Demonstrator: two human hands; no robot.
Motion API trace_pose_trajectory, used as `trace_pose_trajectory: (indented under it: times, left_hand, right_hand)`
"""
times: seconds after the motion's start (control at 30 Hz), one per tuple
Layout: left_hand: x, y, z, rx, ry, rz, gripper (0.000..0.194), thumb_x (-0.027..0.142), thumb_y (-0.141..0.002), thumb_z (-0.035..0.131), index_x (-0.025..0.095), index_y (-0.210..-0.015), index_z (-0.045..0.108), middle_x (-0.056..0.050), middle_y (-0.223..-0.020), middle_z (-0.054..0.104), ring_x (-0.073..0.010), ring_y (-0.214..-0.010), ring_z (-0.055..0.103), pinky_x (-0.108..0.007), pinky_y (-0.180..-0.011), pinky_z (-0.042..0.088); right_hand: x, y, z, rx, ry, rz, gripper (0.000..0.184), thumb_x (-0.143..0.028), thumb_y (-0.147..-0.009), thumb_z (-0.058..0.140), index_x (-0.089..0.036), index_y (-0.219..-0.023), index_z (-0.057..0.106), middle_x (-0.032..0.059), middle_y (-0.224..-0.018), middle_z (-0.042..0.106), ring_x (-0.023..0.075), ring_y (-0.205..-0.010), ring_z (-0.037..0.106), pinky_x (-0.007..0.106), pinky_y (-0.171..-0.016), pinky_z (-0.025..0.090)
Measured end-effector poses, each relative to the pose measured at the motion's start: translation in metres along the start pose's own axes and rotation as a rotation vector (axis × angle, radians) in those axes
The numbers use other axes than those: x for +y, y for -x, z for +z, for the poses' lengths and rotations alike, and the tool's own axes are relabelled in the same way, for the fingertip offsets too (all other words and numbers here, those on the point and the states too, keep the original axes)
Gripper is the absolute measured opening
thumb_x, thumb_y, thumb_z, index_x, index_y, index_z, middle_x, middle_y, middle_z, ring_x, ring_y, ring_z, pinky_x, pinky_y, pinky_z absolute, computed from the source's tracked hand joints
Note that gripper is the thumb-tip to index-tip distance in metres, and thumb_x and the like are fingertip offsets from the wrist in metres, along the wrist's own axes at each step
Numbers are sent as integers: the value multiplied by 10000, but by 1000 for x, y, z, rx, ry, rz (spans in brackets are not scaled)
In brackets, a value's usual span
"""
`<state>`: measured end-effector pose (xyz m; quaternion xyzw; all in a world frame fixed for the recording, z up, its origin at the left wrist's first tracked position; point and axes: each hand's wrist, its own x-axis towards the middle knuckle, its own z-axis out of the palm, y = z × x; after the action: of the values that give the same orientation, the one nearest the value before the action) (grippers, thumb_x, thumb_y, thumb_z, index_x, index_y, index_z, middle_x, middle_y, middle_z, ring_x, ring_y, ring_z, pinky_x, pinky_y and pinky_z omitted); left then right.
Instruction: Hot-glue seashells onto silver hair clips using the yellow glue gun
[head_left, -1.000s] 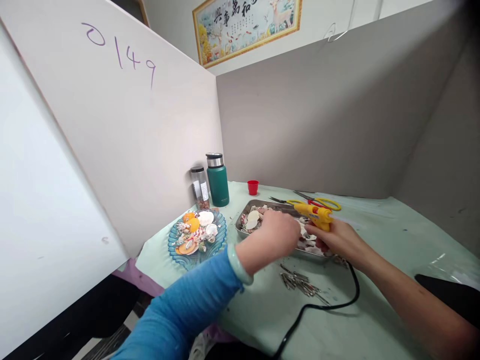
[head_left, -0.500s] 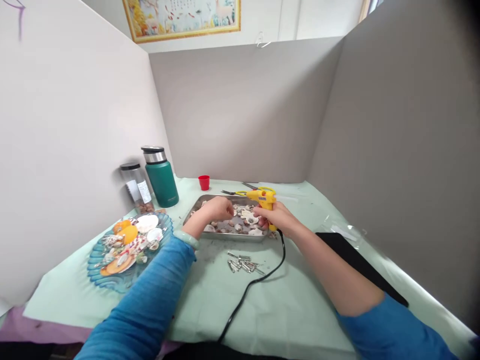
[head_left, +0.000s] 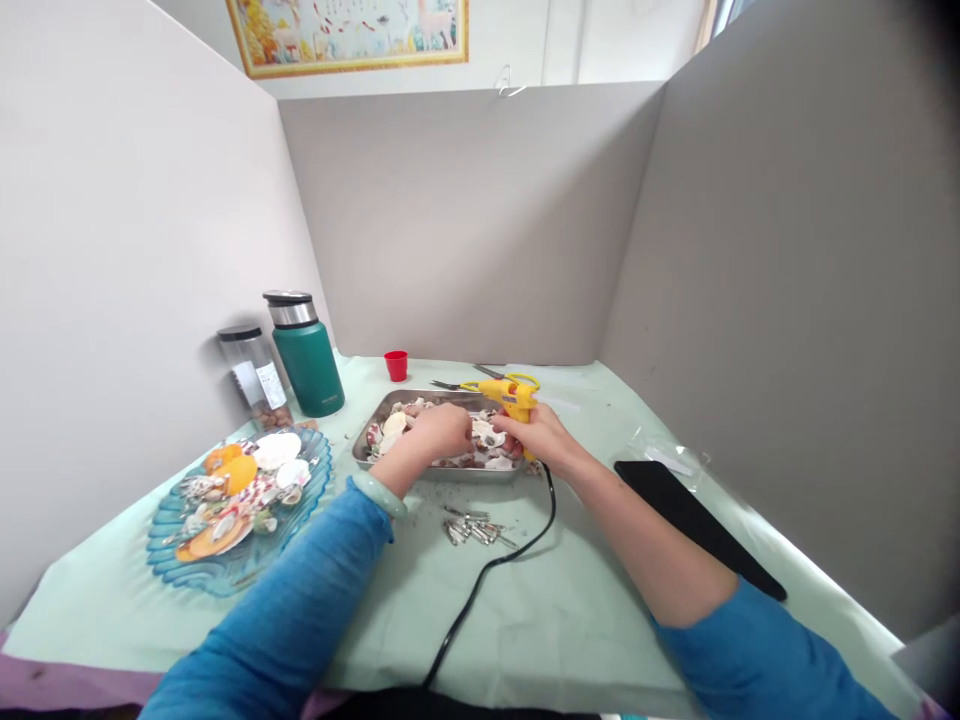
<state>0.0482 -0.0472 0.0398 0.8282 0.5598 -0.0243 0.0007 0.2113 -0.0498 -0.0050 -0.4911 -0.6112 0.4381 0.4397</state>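
A yellow glue gun [head_left: 511,397] is gripped in my right hand [head_left: 541,437] at the right end of a metal tray [head_left: 373,431] filled with several seashells. The gun's black cord [head_left: 487,570] trails toward me across the table. Over the middle of the tray, my left hand [head_left: 440,432] has its fingers curled down among the shells; what they pinch is hidden. A pale bangle sits on my left wrist.
A blue glass plate [head_left: 300,500] of shells lies at the left. Behind it stand a clear jar [head_left: 251,372] and a green flask [head_left: 307,355]. A red cup [head_left: 396,365], yellow-handled scissors [head_left: 484,380], loose metal clips [head_left: 472,527], a black flat object [head_left: 694,525] and grey partition walls surround the table.
The view has swung right and pulled back. Both hands stay at the tray; my left hand has shifted slightly over the shells while the right keeps the glue gun.
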Motion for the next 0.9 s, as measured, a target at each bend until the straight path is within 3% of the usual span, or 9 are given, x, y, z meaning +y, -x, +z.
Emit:
trace_pose_trajectory:
  times: [0.17,0.5,0.6,0.73,0.9]
  left_hand:
    - [6,-8,7,-44,-38,-26,243,280,-709,612,146,-868,737,-166,-932,719,-263,-846,664,-318,-733,490]
    - [-12,-21,25,-44,214,77,189,199,-670,615,152,-833,699,-88,-829,720,-216,-789,657,-268,-662,481]
    - [-16,-19,24,-14,473,18,221,225,-714,621,138,-913,661,-85,-903,708,-178,-743,656,-254,-639,506]
    - [-20,-14,22,-65,1095,5,227,271,-788,629,127,-963,620,-87,-936,682,-154,-784,663,-256,-680,544]
    - [-20,-16,25,-93,1589,31,213,165,-683,756,92,-838,630,-87,-820,664,-176,-762,669,-336,-774,547]
  right_hand:
    - [-3,2,2,6,11,5,115,-254,-722,646,-173,-764,576,-32,-495,549,99,-439,516,193,-421,420]
    - [-4,2,2,24,10,9,96,-243,-720,628,-178,-767,575,-33,-496,549,102,-444,515,196,-421,427]
    - [-1,0,3,47,-15,-4,115,-259,-713,636,-184,-781,580,-28,-509,554,110,-463,527,204,-429,439]
    - [3,-2,3,77,-51,-33,171,-307,-704,662,-187,-797,585,-23,-525,555,118,-487,538,212,-439,450]
    - [4,-3,6,93,-91,-54,195,-305,-679,682,-196,-793,568,-25,-581,563,122,-517,549,214,-434,435]
